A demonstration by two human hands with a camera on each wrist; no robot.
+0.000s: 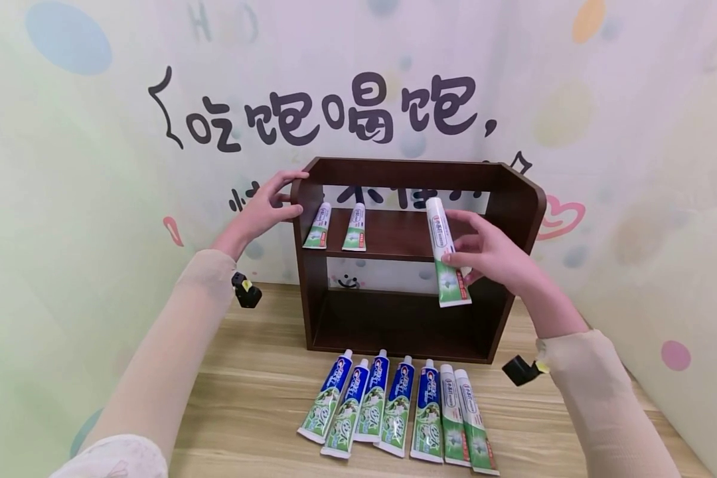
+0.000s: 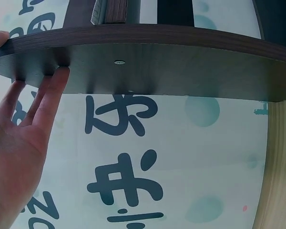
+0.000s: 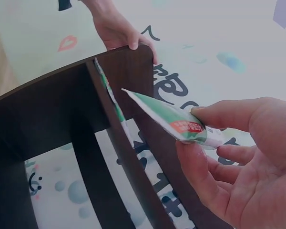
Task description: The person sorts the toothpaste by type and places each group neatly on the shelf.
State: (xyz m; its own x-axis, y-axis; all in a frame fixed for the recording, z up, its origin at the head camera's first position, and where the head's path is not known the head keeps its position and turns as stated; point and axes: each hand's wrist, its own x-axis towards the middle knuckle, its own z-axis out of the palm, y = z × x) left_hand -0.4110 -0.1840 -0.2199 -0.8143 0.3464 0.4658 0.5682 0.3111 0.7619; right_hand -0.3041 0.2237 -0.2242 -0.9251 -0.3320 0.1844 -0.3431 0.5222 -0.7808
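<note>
plainly wedge-shaped held tube (image 1: 441, 239), perhaps plastic

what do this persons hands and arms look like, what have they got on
The left hand and right hand are bare. Both forearms wear pale beige sleeves, with white patterned cloth further up the left arm. Near each wrist is a small black device with a yellow patch.

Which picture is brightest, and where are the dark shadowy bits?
Head view: brightest, but the brown shelf looks shadowy in its lower compartment; left wrist view: dimmer, with dark patches on the side panel near the left hand; right wrist view: dim too, the shelf's inside nearly black.
</note>
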